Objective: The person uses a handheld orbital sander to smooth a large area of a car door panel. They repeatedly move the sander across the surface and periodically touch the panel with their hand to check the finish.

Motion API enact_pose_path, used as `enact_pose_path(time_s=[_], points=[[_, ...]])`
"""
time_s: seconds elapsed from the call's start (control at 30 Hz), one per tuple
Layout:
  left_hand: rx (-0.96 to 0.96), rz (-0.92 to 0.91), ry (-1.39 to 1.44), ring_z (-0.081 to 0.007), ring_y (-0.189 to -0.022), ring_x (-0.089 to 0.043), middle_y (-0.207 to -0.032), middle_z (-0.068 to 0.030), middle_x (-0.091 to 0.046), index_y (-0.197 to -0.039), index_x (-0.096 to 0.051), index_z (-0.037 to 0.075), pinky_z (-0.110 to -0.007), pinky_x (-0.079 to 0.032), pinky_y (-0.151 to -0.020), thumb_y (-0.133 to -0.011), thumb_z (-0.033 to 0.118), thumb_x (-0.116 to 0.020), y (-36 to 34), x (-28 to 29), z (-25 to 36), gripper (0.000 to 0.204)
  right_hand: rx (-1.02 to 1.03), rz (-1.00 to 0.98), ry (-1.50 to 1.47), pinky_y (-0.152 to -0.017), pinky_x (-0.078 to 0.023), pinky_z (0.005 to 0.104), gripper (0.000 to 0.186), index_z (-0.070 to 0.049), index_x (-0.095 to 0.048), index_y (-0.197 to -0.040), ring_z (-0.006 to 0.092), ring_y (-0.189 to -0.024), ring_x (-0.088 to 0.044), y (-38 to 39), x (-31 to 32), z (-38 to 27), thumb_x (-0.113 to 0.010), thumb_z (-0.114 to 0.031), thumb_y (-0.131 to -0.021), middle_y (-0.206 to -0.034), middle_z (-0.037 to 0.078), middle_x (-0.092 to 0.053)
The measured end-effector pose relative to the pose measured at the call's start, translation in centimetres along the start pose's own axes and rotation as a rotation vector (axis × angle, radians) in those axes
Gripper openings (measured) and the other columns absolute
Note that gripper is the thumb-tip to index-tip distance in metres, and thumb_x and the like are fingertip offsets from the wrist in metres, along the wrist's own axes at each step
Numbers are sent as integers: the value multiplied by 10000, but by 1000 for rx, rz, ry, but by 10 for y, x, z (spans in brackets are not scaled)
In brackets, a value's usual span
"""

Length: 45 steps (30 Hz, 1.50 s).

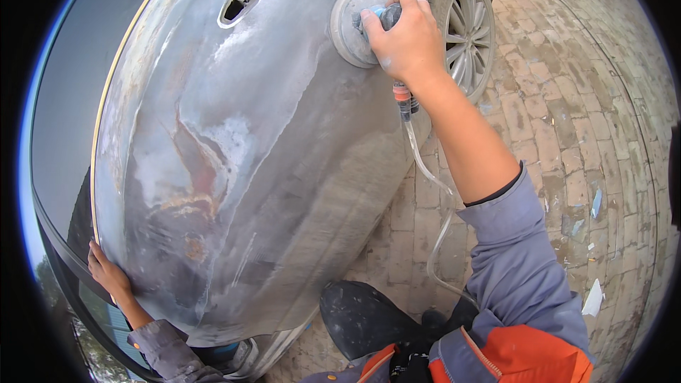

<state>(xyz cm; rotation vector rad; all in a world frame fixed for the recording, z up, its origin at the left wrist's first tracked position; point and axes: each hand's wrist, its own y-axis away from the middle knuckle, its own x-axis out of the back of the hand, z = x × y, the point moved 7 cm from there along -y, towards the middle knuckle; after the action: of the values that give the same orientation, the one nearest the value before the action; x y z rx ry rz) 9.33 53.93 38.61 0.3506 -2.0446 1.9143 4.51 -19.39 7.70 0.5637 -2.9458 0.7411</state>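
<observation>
Brick paving [528, 124] underfoot, pale scraps [593, 298] scattered across it. Nearest: left hand [109, 274] laid on the car body panel's [284, 191] edge beside dark window glass [81, 99], fingers extended. Clear hose [433, 259] runs from the worker's legs [365, 320] up to the disc sander [351, 32], its round pad [344, 39] against the patchy grey panel; right hand [411, 39] clamped around its top. Beyond: multi-spoke wheel [468, 37], then a thin cable [624, 74] lying on the paving.

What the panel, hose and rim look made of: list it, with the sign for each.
Panel: probably painted sheet metal, dull and patchy; layered grey edges and pale smears suggest sanded paint and filler, though the brownish patch could be rust or primer.
Hose: likely flexible plastic, pale and slightly see-through, hanging in loose bends.
Rim: seemingly metal alloy, silvery satin, with slim spokes; painted plastic can't be excluded.
</observation>
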Motion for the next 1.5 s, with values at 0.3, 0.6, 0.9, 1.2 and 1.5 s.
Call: enact_pose_path(time_s=[0.3,0.6,0.9,1.2,1.5], points=[[6,3,0,-432,-1376,-578,-1443,-293,-664,-1452,-659,-71,-483,-408,-1186,-1128,617,-461,-2,-2,-11,785,173,-120,-84,-856,-628,505,504,-84,-639,-1313,393,-974,-758,42,-12,-60,-753,-437,-972,-1271,149,-621],[30,-15,-10,-438,-1380,-577,-1445,-302,-660,-1458,-655,-72,-488,-408,-1184,-1126,621,-462,-2,-1,-6,792,144,-112,-72,-876,-620,505,500,-89,-653,-1313,396,-975,-759,34,-10,-54,-752,-441,-973,-1287,157,-619],[10,-4,4,-432,-1350,-596,-1405,-292,-681,-1423,-679,-73,-494,-422,-1166,-1124,618,-474,1,-2,-2,780,-194,-95,67,-936,-626,501,579,-91,-612,-1405,399,-1097,-741,3,2,21,-693,-511,-1014,-1412,151,-602],[32,23,-10,-429,-1338,-607,-1400,-293,-682,-1421,-684,-66,-489,-432,-1157,-1119,625,-483,2,-2,-2,781,-9,-105,-10,-886,-616,513,540,-76,-627,-1342,414,-1025,-748,33,-7,-2,-719,-479,-994,-1349,171,-601],[35,22,-14,-432,-1341,-603,-1392,-300,-681,-1416,-684,-74,-483,-430,-1156,-1123,611,-489,2,-1,-3,770,495,-98,-181,-662,-622,453,408,-98,-658,-1176,328,-844,-744,97,-18,-59,-837,-360,-918,-1174,123,-598]])
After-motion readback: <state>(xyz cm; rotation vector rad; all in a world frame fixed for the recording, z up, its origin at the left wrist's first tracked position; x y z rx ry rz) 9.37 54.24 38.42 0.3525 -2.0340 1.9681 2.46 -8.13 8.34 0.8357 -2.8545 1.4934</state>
